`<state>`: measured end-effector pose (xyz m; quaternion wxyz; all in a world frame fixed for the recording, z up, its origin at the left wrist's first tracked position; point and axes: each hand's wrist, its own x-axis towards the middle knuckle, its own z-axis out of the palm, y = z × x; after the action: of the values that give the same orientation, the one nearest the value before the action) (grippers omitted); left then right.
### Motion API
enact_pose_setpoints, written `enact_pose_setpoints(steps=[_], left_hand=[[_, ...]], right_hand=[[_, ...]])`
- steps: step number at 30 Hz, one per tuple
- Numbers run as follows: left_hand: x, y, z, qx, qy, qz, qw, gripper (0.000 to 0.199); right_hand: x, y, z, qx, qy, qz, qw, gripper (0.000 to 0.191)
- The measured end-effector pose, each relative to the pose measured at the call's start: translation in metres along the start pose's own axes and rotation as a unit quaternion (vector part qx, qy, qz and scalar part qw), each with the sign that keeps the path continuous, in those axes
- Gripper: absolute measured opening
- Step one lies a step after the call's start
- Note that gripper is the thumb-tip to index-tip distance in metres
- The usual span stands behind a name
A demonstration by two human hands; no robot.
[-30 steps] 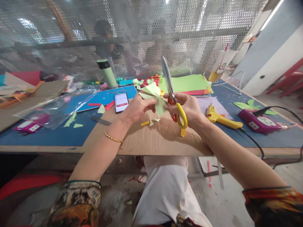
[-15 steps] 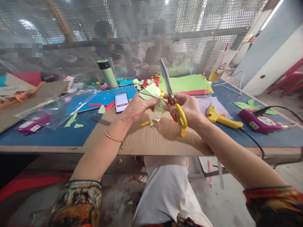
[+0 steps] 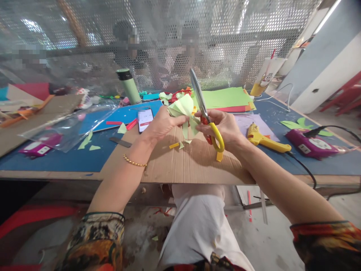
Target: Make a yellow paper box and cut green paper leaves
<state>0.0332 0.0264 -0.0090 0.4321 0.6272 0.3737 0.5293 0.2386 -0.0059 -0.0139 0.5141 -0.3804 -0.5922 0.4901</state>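
Note:
Between my two hands is a light green piece of folded, cut paper (image 3: 182,106). My left hand (image 3: 165,126) pinches it from the left, thumb on top. My right hand (image 3: 221,128) carries a pair of scissors (image 3: 200,94) with yellow and red handles, the blades pointing up and away from me. Fingertips of that same hand also touch the lower right part of the paper. Below the hands, small green scraps (image 3: 181,145) and a yellow strip (image 3: 174,145) lie on a cardboard sheet (image 3: 166,169).
A phone (image 3: 145,120), metal ruler (image 3: 120,142) and green bottle (image 3: 129,86) stand or lie to the left. On the right are a yellow glue gun (image 3: 265,141), a purple power socket (image 3: 310,143) and a drink cup (image 3: 262,79). Green sheets (image 3: 222,98) lie behind my hands.
The green paper has turned and spread a little in my fingers, its lower pieces now hanging apart. The scissors stay in my right hand, almost unmoved.

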Motion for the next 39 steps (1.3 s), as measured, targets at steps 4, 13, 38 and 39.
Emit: enact_pose_setpoints(steps=[4,13,38,39], left_hand=[[0.0,0.002,0.004,0.002,0.019,0.004,1.0,0.029],[0.01,0.02,-0.031,0.009,0.143,0.078,0.987,0.028],[0.006,0.027,-0.037,0.046,0.135,0.096,0.985,0.024],[0.007,0.027,-0.038,0.045,0.134,0.098,0.985,0.024]], right_hand=[[0.0,0.002,0.001,0.003,0.006,0.005,1.0,0.052],[-0.003,-0.003,-0.004,-0.044,-0.004,0.004,0.999,0.057],[-0.003,-0.003,-0.008,-0.17,-0.144,0.001,0.975,0.061],[-0.003,-0.003,-0.008,-0.172,-0.143,0.002,0.975,0.061]])
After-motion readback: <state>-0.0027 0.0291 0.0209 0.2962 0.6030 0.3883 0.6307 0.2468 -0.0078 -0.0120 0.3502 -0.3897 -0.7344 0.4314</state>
